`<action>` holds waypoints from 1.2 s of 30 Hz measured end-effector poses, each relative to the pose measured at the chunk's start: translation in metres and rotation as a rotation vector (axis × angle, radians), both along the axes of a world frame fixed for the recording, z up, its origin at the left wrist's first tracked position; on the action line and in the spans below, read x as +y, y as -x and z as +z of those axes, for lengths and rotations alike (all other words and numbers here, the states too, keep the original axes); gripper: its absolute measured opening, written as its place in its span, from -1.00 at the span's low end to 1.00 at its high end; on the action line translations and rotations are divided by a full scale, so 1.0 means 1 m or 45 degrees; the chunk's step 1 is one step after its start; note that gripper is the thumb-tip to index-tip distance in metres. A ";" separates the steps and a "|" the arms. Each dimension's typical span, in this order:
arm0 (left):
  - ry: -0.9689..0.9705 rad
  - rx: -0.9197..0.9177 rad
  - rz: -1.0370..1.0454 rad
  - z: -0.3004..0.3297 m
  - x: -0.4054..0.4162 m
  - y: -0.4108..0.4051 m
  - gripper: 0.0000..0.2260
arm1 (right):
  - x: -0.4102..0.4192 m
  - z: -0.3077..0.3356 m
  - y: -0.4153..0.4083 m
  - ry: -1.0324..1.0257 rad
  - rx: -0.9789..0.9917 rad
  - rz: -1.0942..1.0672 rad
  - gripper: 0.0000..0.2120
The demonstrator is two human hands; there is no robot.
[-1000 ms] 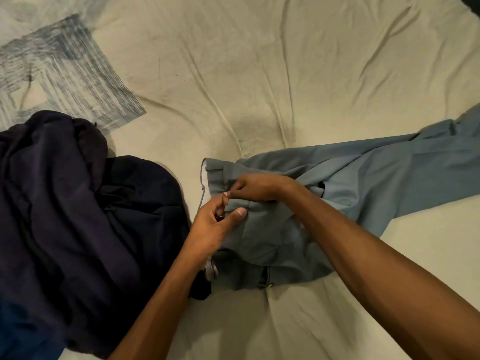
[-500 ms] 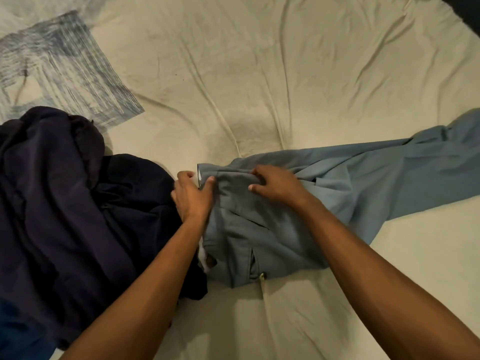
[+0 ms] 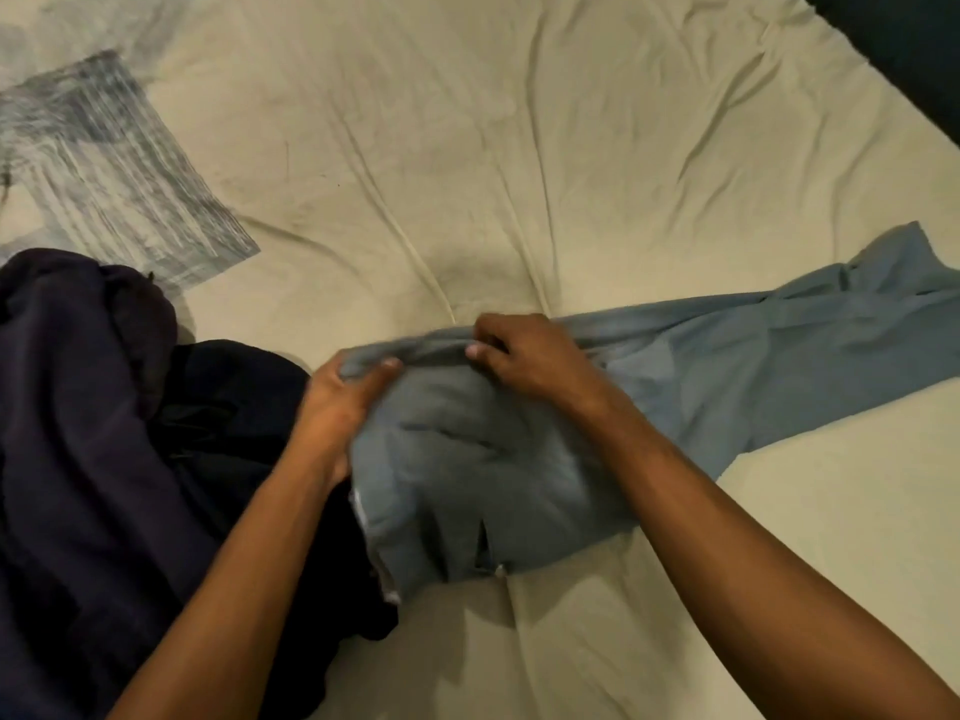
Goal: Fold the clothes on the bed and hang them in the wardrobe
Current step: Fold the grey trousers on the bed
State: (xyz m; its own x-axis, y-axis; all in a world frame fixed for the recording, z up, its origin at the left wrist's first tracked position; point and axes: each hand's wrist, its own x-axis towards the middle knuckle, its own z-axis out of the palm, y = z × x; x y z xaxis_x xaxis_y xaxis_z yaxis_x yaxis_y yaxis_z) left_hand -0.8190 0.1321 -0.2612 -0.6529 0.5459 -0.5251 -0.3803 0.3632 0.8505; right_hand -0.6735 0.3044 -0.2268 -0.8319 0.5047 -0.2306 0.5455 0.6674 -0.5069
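Grey-blue trousers (image 3: pixel 727 366) lie across the cream bed sheet (image 3: pixel 519 148), legs stretching off to the right. Their waist end is bunched and lifted in front of me. My left hand (image 3: pixel 337 402) pinches the left corner of the waistband. My right hand (image 3: pixel 530 361) grips the same upper edge a little to the right. A heap of dark navy clothes (image 3: pixel 104 433) sits at the left, touching the trousers' lower left edge.
A grey-and-white patterned patch (image 3: pixel 104 174) shows on the bedding at the upper left. The bed's edge and a dark area (image 3: pixel 909 44) are at the top right corner. Bare wrinkled sheet spreads beyond the trousers.
Both hands shifted from the middle of the waist section to its top edge and raised it off the sheet. The fabric below now hangs bunched between my forearms.
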 end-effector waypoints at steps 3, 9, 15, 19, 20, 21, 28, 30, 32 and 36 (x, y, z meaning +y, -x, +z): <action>0.322 0.197 0.163 -0.025 -0.005 0.035 -0.57 | -0.004 0.001 0.011 -0.144 0.114 -0.123 -0.75; 0.646 0.411 0.068 -0.028 -0.004 0.010 -0.33 | -0.002 -0.031 -0.029 -0.235 0.109 -0.341 -0.70; 0.779 0.300 0.264 -0.037 -0.001 -0.008 -0.28 | 0.038 -0.043 -0.069 -0.301 -0.102 -0.379 -0.60; 0.653 0.244 0.307 -0.036 0.002 0.000 -0.42 | 0.069 -0.044 -0.076 -0.177 -0.300 -0.184 -0.55; 0.563 0.272 0.318 -0.035 0.001 0.000 -0.48 | 0.076 -0.045 -0.077 -0.175 -0.334 -0.156 -0.57; 0.458 0.317 0.332 -0.033 -0.001 0.001 -0.54 | 0.082 -0.045 -0.079 -0.182 -0.358 -0.143 -0.61; 0.273 0.687 0.270 -0.030 -0.009 0.010 -0.77 | 0.121 -0.047 -0.090 -0.239 -0.313 -0.179 -0.81; 0.408 0.651 0.233 -0.044 -0.007 0.017 -0.72 | 0.131 -0.047 -0.089 -0.207 -0.271 -0.252 -0.78; 0.563 0.584 0.199 -0.051 -0.002 0.022 -0.65 | 0.139 -0.049 -0.088 -0.234 -0.311 -0.231 -0.76; 0.696 0.428 0.236 -0.048 0.014 0.030 -0.38 | 0.151 -0.061 -0.081 -0.266 -0.375 -0.125 -0.78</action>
State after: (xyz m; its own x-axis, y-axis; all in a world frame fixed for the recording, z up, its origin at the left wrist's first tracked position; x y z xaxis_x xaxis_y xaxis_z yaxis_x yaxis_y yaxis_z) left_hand -0.8495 0.1458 -0.3092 -0.8867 0.1219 -0.4460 -0.2244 0.7299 0.6457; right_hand -0.5925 0.4551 -0.2879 -0.6903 0.6404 -0.3367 0.7144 0.6770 -0.1770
